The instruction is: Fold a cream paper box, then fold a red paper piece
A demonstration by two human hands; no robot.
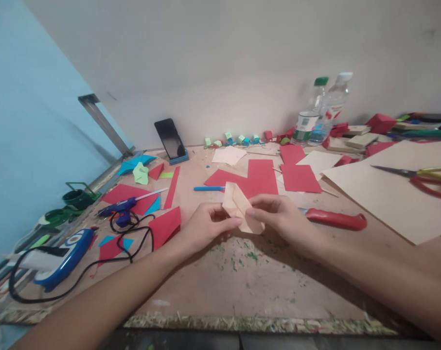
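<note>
Cream paper piece [237,198]: where is it located?

At the centre of the dial, between the two hands, apparently raised off the work board [289,296]. Take 12 o'clock as pointing away from the person. Green specks [238,262] lie on the board at 6 o'clock.

Which step is in hand?

Judging by the crease lines and angled edges, the piece is being shaped by folding. It seems part-way formed; the number of layers cannot be told.

What does the next move call for?

In judgement, one hand steadying the piece while the opposite thumb presses along a crease. Use light pressure: thin stock may kink off the line.

State the condition of the hands.

Left hand [207,224], at 8 o'clock: grasping the left and lower edge, thumb and forefinger parted only slightly. Right hand [278,214], between 3 and 4 o'clock: pinching the right edge, thumb against the near face. Neither is released or clenched. Fingertips behind the paper are hidden, so their contact cannot be confirmed.

List the items beyond, in order.

Red-handled knife [337,219] at 3 o'clock, near the right hand. Blue pen [207,188] at 10 o'clock, its right end meeting the paper's outline. Red sheet [262,175] at 1 o'clock. Farthest: phone [170,138] at 11 o'clock; green-capped bottle [306,124] and white-capped bottle [335,109] at 1 o'clock.
</note>
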